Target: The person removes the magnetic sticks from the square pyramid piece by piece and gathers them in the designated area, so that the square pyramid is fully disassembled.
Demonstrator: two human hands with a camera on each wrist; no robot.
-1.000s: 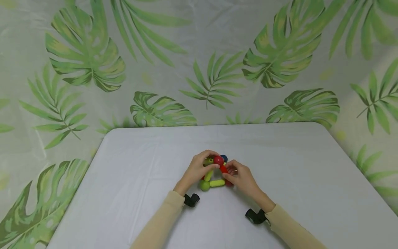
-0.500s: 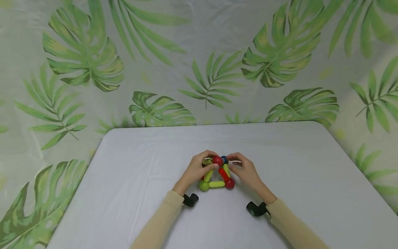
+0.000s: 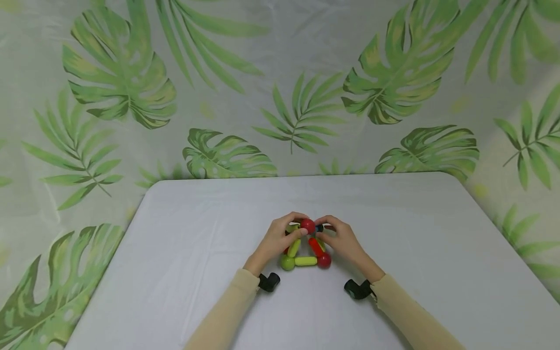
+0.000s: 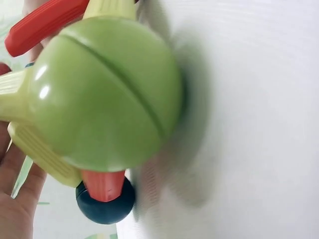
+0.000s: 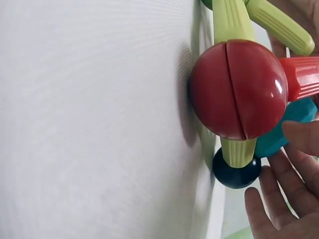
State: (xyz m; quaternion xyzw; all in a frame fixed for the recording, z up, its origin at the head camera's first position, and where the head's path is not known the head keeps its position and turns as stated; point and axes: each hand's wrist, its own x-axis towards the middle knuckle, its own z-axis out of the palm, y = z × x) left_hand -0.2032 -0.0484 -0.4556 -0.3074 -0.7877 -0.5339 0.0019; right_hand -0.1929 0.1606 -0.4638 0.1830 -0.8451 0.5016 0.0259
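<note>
A small frame of ball-and-rod construction toy pieces stands mid-table. My left hand grips the red ball at its top between thumb and fingers. Beside that ball my right hand has thumb and fingers around a teal rod, partly hidden by the thumb. Below, a green ball and another red ball rest on the table, joined by a lime rod. A red rod leans up from the lower red ball. A dark blue ball shows behind.
The white-covered table spreads around the frame. Leaf-patterned cloth hangs beyond its far edge. Black wrist cameras sit on both wrists, close above the table.
My right hand lets go of the red rod, shifts up to the blue piece behind the top red ball, and draws in close to that ball. My left hand stays put.
</note>
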